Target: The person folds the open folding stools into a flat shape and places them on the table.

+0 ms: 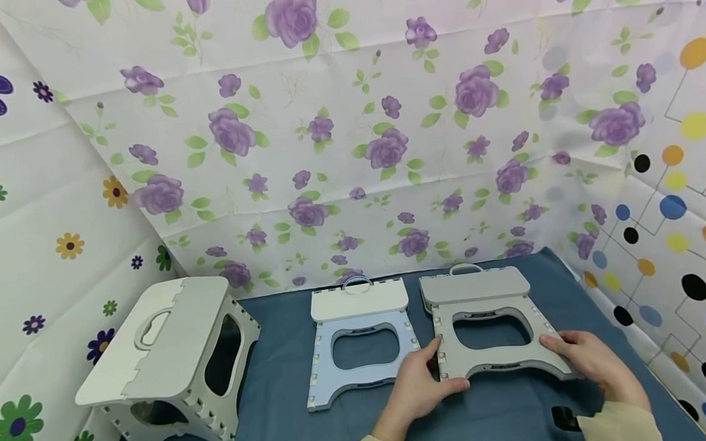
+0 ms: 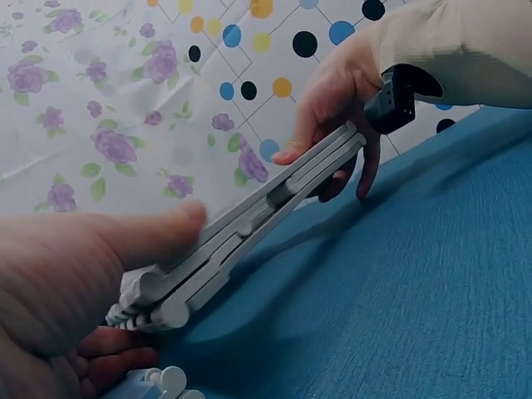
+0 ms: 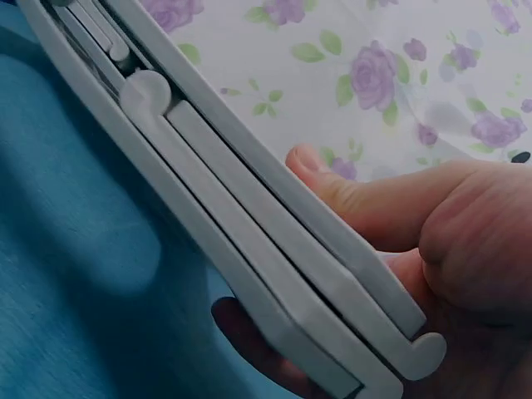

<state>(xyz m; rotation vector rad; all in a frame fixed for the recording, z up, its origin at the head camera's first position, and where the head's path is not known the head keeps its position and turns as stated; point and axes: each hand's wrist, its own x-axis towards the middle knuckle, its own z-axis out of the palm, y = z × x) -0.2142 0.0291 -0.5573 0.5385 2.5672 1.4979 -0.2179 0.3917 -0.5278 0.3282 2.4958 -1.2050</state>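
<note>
A folded grey folding step stool is held at its front end between two hands. At its left side, my left hand grips the edge; in the left wrist view its thumb lies over the layered panels and its fingers are underneath. My right hand holds the front right corner, thumb on the upper face and fingers below. Both wrist views show this front end tilted up off the blue cloth. Beside my left hand lies a folded light-blue stool with a white top panel.
An unfolded white-grey step stool stands at the left. Blue cloth covers the table. A purple-flowered sheet hangs behind, and patterned sheets hang on both sides. A small black device is at the right wrist.
</note>
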